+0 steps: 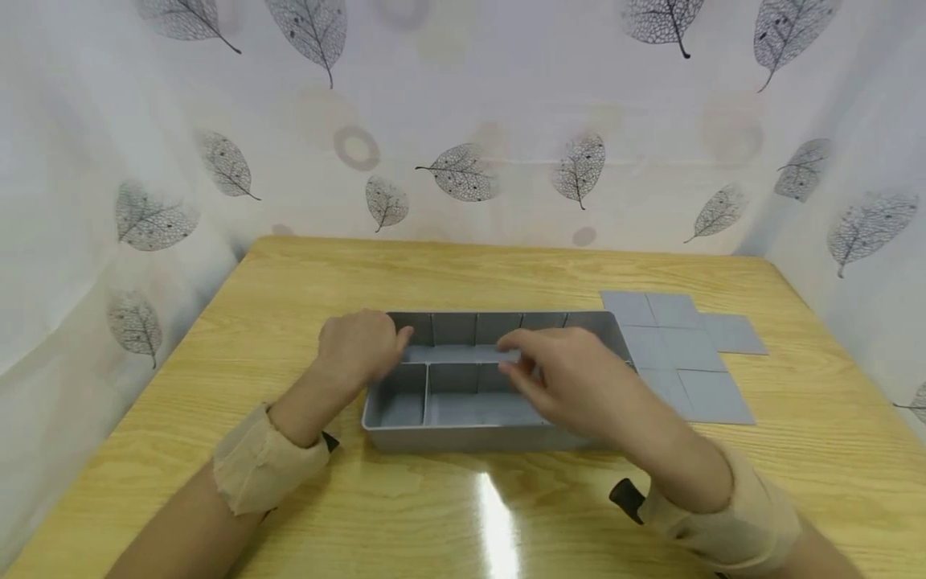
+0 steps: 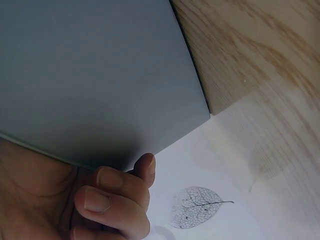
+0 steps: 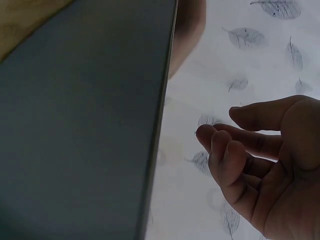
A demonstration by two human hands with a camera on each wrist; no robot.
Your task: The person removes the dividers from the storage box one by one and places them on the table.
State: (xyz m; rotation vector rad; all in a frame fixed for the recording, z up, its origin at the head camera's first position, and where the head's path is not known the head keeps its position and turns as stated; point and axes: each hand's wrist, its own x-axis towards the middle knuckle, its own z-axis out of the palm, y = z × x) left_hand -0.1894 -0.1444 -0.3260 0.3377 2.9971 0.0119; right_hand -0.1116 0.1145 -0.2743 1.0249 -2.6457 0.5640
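A grey divided tray (image 1: 470, 439) lies on the wooden table. My left hand (image 1: 358, 346) grips its left wall near the back corner, with the thumb over the rim. Curled fingers (image 2: 117, 200) lie against the outer wall (image 2: 100, 65) in the left wrist view. Over the right half of the tray hovers my right hand (image 1: 579, 374), thumb and index finger apart with nothing between them. Its other fingers (image 3: 232, 162) are loosely bent in the right wrist view. A long divider (image 1: 454, 364) runs lengthwise inside the tray, and a short divider (image 1: 425, 394) crosses the front left part.
Several flat grey squares (image 1: 690, 350) lie side by side on the table (image 1: 325, 265), right of the tray and partly behind my right arm. A white leaf-print curtain (image 1: 506, 96) surrounds the table at the back and sides.
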